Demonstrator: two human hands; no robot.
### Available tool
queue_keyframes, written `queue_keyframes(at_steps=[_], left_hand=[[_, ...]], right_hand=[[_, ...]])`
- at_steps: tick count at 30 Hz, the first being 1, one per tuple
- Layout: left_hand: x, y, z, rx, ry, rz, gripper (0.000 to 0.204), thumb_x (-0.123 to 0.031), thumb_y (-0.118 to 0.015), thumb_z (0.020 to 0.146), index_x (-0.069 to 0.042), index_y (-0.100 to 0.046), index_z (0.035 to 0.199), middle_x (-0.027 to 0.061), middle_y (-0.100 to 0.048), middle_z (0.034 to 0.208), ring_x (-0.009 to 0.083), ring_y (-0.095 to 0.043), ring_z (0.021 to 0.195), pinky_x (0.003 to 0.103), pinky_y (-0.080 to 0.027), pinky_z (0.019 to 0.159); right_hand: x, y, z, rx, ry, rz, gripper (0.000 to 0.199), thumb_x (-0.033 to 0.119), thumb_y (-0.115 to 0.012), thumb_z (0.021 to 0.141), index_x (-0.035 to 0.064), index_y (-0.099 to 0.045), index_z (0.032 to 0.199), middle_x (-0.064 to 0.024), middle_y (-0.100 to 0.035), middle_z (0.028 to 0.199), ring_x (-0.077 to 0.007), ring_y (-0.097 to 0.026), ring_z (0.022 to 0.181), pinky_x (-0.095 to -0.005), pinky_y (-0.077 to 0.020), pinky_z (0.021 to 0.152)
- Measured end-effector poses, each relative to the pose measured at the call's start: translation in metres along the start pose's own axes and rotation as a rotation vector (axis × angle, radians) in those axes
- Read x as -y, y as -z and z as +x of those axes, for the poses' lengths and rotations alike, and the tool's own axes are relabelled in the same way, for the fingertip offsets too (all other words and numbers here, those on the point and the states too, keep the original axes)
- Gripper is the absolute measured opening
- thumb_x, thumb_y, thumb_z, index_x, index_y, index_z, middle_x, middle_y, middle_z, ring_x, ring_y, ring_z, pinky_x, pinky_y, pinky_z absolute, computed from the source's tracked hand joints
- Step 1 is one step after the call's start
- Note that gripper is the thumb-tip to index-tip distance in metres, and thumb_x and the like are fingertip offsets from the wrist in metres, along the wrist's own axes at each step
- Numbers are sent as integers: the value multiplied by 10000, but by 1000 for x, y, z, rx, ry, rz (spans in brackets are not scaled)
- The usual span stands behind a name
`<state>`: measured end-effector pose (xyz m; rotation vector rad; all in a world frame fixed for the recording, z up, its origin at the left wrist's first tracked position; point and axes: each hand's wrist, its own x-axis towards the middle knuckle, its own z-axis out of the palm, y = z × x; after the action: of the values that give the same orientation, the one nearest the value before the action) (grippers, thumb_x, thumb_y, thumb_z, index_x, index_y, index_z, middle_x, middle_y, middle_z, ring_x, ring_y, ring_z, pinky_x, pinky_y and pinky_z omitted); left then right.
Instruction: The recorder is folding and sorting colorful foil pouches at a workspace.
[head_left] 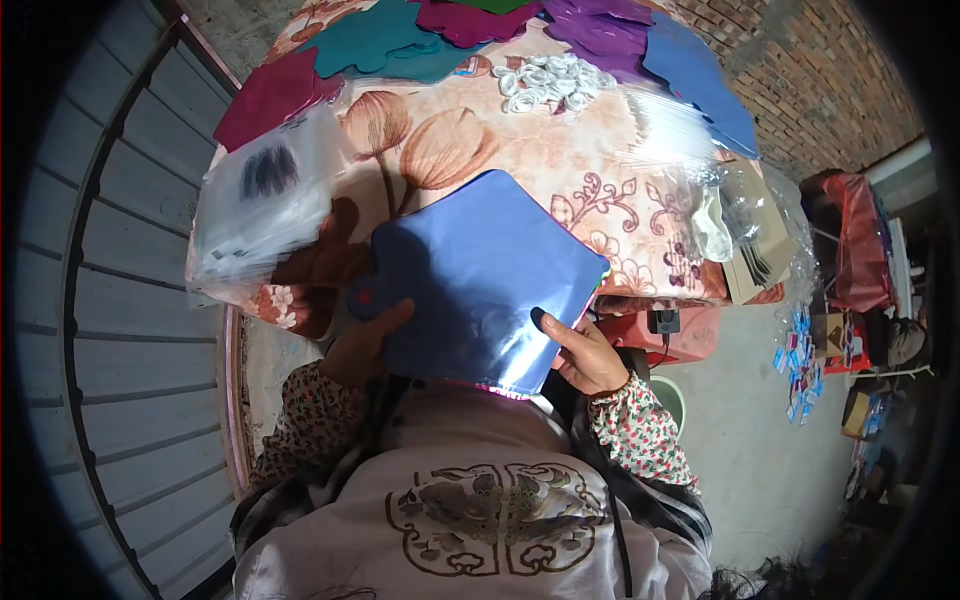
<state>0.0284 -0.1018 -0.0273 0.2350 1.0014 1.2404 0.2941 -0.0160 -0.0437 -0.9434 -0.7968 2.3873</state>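
One room, unevenly lit: ribbed grey wall panels (140,300) left of the left hand (370,340); brickwork (840,100) ahead and right of the right hand (592,362); grey floor (745,470) further right.

One desk (470,140), ahead of both hands, under a pinkish floral cloth that overhangs its near edge.

Several coloured sheets, arced beyond the hands along the desk's far side: magenta (275,100), teal (385,42), purple (605,38), blue (692,75). Probably grouped by colour for easy picking.

One blue-topped stack (475,275), glossy, between the hands, overlapping the desk's near edge in view; other colours edge out beneath. Left hand grips its left side; right hand pinches its lower right edge, thumb on top, fingers mostly hidden. The opposed hold likely stops the layers sliding.

One pile of clear bags (265,200), ahead-left of the left hand; one set of white sleeves (665,130), ahead-right of the right hand. Both seem set aside so the middle serves for handling.

Numerous white loops (555,82), heaped straight ahead, apparently loose for single picking.
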Motion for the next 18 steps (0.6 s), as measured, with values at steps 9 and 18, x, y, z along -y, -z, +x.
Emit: queue_keyframes(at_steps=[9,18], left_hand=[[0,-5,8,-47,33,81,286,-87,-600,861,-49,-545,1139,51,-614,1040,177,-607,933,323,-512,834],[-4,25,15,-46,-40,152,443,-33,-633,819,-54,-469,1230,49,-566,1122,172,-556,1024,322,-486,865]], right_hand=[[1,-4,7,-60,48,-79,236,104,-585,887,10,-564,1103,-66,-620,1011,-156,-612,903,-289,-518,777],[94,-3,-35,-349,608,-1559,481,15,-692,719,36,-556,1180,-98,-629,954,-240,-594,890,-325,-485,765]])
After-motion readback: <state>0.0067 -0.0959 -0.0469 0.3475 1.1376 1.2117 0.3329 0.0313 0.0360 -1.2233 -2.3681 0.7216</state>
